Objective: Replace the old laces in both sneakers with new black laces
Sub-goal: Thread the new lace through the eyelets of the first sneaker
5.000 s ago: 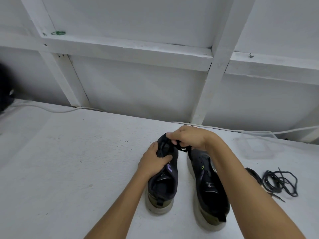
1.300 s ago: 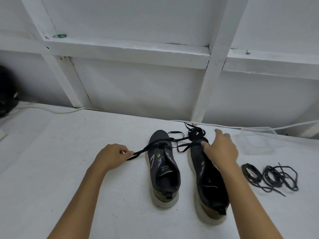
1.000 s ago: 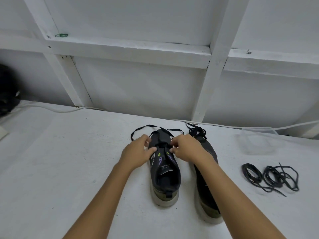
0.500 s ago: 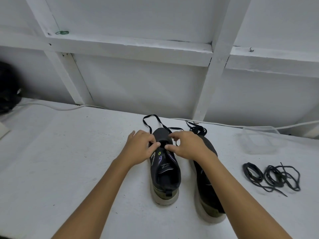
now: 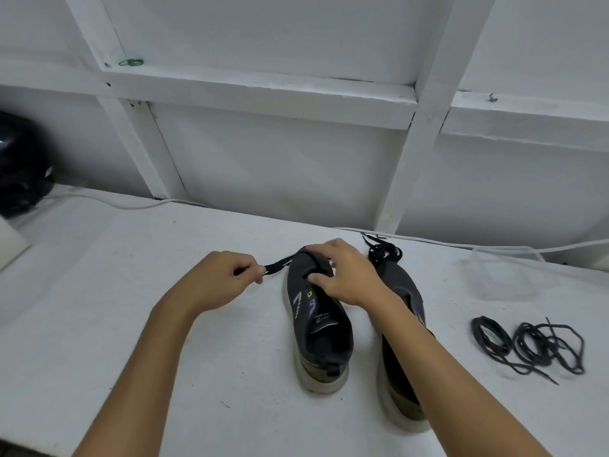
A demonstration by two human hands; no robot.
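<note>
Left grip (image 5: 227, 278) pinches flat black lace (image 5: 278, 264) off dark sneaker (image 5: 318, 321).

Right sneaker (image 5: 400, 282) mostly behind the forearm, dark object (image 5: 19, 163) cut by left edge, right hand (image 5: 346, 278) covering the left sneaker (image 5: 316, 318) eyelets

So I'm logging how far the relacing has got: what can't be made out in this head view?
- Eyelets of the left sneaker: covered by the right hand.
- Right sneaker: largely hidden by the right forearm.
- Lace end: buried in the left hand.
- Old or new coiled laces: cannot tell.
- Dark object: cut off by the left edge.
</note>
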